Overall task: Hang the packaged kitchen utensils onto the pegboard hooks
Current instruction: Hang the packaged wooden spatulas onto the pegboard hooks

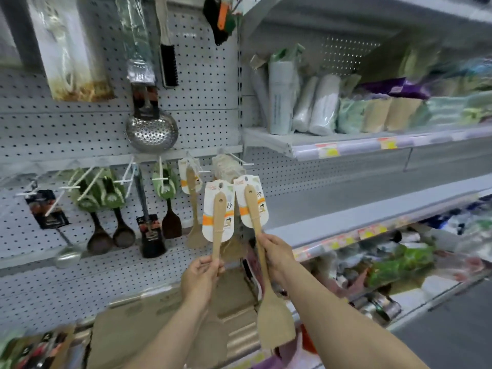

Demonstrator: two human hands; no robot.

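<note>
While pinching one carded spatula (219, 217) by its handle in L hand (202, 272) and gripping 2nd spatula (255, 217) in R hand (277, 251), raise 2nd to line hang hole (246, 178) w/ hook (243, 162) above R hand, then slide on straight, card flat.

White plastic rolls (324, 102) standing tilted on upper right shelf (269, 135), just beside tall white pack (279, 102). Beige and green packs (378, 114) lining up to right of rolls, purple packs (394, 87) lying above and behind them. Yellow-pink price labels (328, 150) sitting along the shelf's front edge. Grey middle shelf (372, 203) running below, more labels (370, 231) showing on its front edge. Green packs (404, 262) and metal tins (383, 307) lying beneath it, appearing blurred. Brown cardboard box (127, 339) sitting open at bottom, flaps spreading outward.
</note>
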